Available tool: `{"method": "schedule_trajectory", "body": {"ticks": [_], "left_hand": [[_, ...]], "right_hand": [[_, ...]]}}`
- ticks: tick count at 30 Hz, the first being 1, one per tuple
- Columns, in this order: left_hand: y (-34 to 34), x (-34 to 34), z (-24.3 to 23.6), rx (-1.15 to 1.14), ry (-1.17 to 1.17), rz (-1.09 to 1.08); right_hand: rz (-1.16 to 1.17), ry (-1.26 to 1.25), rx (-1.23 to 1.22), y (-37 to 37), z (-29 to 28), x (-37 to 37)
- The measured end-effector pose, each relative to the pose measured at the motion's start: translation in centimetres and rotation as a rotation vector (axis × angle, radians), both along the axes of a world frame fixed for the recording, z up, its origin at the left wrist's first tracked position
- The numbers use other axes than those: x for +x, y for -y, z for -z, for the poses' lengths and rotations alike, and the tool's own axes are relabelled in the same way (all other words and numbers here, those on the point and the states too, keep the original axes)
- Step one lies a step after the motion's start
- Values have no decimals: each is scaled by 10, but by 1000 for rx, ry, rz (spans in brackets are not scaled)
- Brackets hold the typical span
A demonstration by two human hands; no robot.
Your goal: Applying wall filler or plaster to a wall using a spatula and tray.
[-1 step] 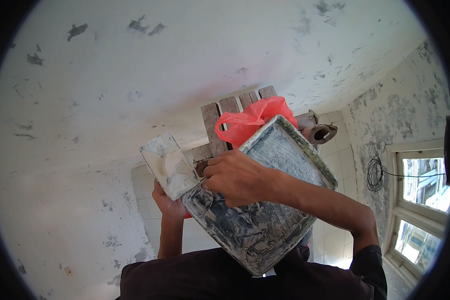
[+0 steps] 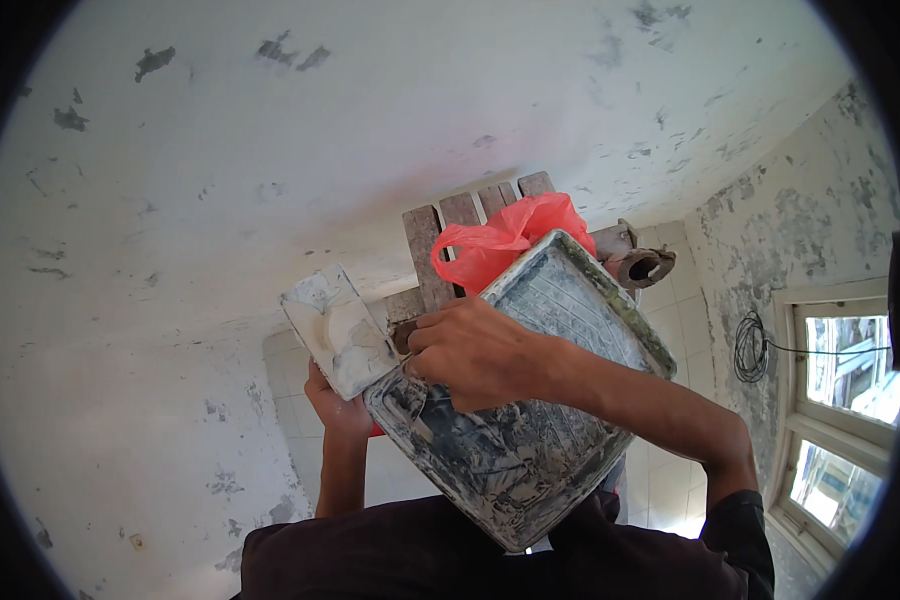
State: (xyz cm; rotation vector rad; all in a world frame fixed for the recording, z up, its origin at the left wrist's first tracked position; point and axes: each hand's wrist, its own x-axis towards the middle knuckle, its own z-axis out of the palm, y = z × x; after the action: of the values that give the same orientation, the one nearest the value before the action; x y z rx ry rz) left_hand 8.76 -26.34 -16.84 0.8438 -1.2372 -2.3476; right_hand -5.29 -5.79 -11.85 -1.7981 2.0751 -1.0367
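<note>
A flat rectangular board (image 2: 342, 330), off-white and smeared with putty, rests tilted in my left hand (image 2: 336, 402). Most of that hand's fingers are hidden beneath it. Right beside the board, my right hand (image 2: 475, 355) is closed, knuckles up, over the left corner of a paint tray (image 2: 625, 318). What its curled fingers grip, if anything, is hidden. The tray is caked with grey, black and white residue and lies diagonally in front of my body. Its ribbed slope faces away from me.
Behind the tray, a red plastic bag (image 2: 505, 240) sits on a wooden slatted bench (image 2: 425, 250). A broken, hollow brown tube (image 2: 642, 268) lies to its right. Peeling walls (image 2: 220, 180) surround this spot. At right, a coiled black cable (image 2: 750, 348) hangs beside a window (image 2: 845, 370).
</note>
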Motion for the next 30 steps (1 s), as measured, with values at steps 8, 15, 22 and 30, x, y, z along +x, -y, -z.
{"method": "schedule_trajectory", "body": {"ticks": [8, 15, 22, 30], "left_hand": [[-7, -4, -7, 57, 57, -70], [3, 5, 5, -92, 143, 49], [8, 5, -21, 181, -372, 70], [-3, 0, -14, 224, -446, 99]], "right_hand": [[-7, 102, -51, -4, 0, -9], [45, 168, -21, -23, -6, -10], [131, 90, 103, -45, 12, 8], [194, -36, 204, -54, 21, 13]]}}
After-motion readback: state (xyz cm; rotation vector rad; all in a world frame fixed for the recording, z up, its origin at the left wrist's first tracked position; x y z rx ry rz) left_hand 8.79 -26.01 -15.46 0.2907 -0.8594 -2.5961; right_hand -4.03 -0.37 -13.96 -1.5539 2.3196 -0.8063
